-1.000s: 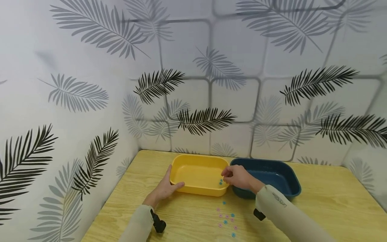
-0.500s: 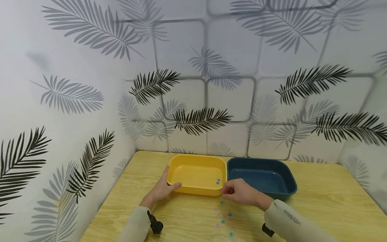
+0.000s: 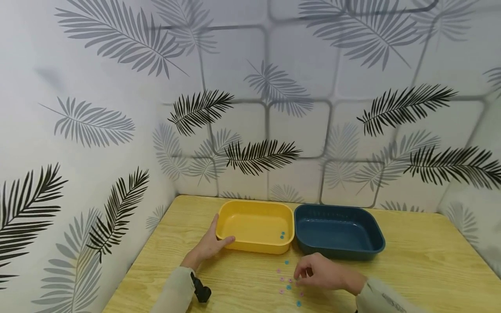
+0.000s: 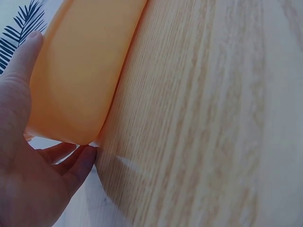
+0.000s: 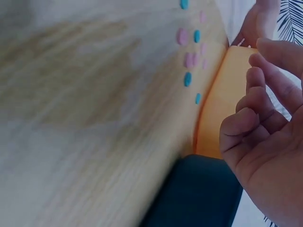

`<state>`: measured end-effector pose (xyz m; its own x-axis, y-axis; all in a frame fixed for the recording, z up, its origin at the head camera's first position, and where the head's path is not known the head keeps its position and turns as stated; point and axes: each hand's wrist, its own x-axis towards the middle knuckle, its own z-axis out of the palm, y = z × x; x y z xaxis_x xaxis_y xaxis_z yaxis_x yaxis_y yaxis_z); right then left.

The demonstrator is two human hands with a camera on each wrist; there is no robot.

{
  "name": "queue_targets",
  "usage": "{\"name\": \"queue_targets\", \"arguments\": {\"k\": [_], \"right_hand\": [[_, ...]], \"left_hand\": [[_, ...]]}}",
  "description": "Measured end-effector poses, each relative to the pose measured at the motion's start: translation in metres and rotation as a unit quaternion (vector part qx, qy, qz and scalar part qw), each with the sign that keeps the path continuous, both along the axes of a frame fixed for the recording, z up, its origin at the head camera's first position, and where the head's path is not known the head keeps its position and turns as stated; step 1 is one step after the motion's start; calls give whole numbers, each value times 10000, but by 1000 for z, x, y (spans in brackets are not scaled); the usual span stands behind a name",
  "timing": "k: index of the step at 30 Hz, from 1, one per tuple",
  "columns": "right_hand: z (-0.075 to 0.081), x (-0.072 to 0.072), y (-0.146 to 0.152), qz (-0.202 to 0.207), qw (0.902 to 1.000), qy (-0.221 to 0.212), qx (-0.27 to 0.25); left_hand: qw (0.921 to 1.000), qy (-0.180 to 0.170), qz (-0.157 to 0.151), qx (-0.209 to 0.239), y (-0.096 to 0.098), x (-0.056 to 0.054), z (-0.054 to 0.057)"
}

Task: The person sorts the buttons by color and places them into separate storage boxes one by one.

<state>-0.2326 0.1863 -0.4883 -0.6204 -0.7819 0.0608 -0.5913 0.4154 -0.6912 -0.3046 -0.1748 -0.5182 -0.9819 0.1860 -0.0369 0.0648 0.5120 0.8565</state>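
My left hand (image 3: pixel 209 244) grips the left end of a yellow plastic tray (image 3: pixel 254 247). In the left wrist view its thumb lies along the tray's side and the other fingers curl at the corner. Two blue buttons (image 3: pixel 282 235) lie inside the tray near its right end. My right hand (image 3: pixel 322 273) is low over the table, fingers loosely bent, thumb and forefinger apart with nothing between them. Its fingertips are right at a blue button (image 5: pixel 188 79). Pink buttons (image 3: pixel 281 291) and other blue buttons (image 3: pixel 299 303) are scattered just left of that hand.
A dark blue tray (image 3: pixel 338 253) stands against the yellow tray's right end, beyond my right hand. Both rest on a wood-grain table (image 3: pixel 426 261). Behind the table rises a wall (image 3: pixel 250 126) with a leaf pattern.
My right hand has moved from the yellow tray's right rim toward me, down to the buttons on the table. The left hand has kept its hold on the yellow tray.
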Motion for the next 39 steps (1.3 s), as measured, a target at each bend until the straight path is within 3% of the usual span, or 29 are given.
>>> {"name": "queue_targets", "arguments": {"k": [4, 11, 23, 39], "right_hand": [[-7, 7, 1, 264, 9996, -80, 35], [-15, 18, 5, 430, 9969, -634, 177], [-25, 19, 6, 682, 9918, -1076, 85], [-26, 19, 4, 820, 9935, -789, 72]], "left_hand": [[10000, -15, 3, 38, -1, 1, 0], [10000, -51, 7, 13, -1, 2, -3], [10000, 2, 26, 15, -2, 0, -4], [10000, 0, 5, 67, -1, -2, -3]]}}
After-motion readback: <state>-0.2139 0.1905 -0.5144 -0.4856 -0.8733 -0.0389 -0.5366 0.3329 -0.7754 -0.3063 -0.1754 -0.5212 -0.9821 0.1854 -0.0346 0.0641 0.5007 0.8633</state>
